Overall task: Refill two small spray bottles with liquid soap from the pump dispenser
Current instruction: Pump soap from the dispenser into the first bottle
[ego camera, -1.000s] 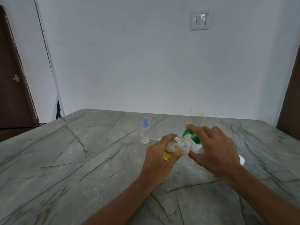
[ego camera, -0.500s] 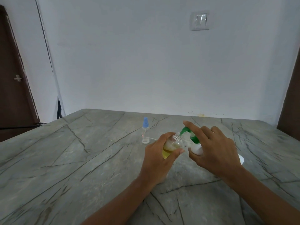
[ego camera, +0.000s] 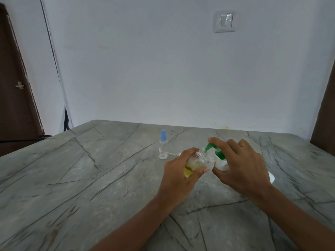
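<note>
My left hand grips a small clear spray bottle, uncapped, tilted toward the right, with yellow liquid in its lower part. Its open neck sits right under the green nozzle of the pump dispenser, a white bottle with a green pump head. My right hand wraps the dispenser, forefinger lying on top of the pump head. A second small spray bottle with a blue cap stands upright behind, untouched. A loose spray cap with its thin tube lies on the table just behind my left hand.
Everything rests on a grey veined stone table that reaches a white wall. A white round object peeks out behind my right wrist. A dark door stands at the far left, another dark panel at the right edge.
My right forefinger has risen slightly with the pump head compared with one second ago. The held bottle stays at the nozzle, tilted a little more.
</note>
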### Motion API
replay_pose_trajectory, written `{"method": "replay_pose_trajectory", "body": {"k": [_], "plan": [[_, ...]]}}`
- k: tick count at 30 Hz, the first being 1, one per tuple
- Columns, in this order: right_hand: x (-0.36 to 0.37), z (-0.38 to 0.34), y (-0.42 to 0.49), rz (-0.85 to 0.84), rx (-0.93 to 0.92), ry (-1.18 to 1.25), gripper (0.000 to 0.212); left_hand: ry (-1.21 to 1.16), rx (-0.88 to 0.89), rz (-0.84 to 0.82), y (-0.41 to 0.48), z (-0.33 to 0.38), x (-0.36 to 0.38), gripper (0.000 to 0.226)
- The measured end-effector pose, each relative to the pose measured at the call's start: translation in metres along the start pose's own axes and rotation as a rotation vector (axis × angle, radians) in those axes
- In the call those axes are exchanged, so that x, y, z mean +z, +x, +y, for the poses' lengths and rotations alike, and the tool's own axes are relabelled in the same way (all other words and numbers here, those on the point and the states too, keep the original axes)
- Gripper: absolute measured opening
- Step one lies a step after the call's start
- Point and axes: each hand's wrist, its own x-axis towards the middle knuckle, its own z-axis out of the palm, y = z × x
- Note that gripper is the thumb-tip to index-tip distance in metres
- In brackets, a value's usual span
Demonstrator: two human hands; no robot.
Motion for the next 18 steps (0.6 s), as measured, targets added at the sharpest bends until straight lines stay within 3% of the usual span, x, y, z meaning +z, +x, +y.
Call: {"method": "replay_pose_trajectory", "body": {"k": [4, 18], "plan": [[0.0004, 0.0005, 0.0002, 0.010, 0.001, 0.005, 0.082, -0.003, 0.014, -0.015, -0.0004, 0.0004, 0.0004, 0.046], [0.0003, -0.0003, -0.0008, 0.017, -0.027, -0.017, 0.100, 0.010, -0.018, 0.013, 0.0019, -0.0002, -0.0014, 0.047]]}}
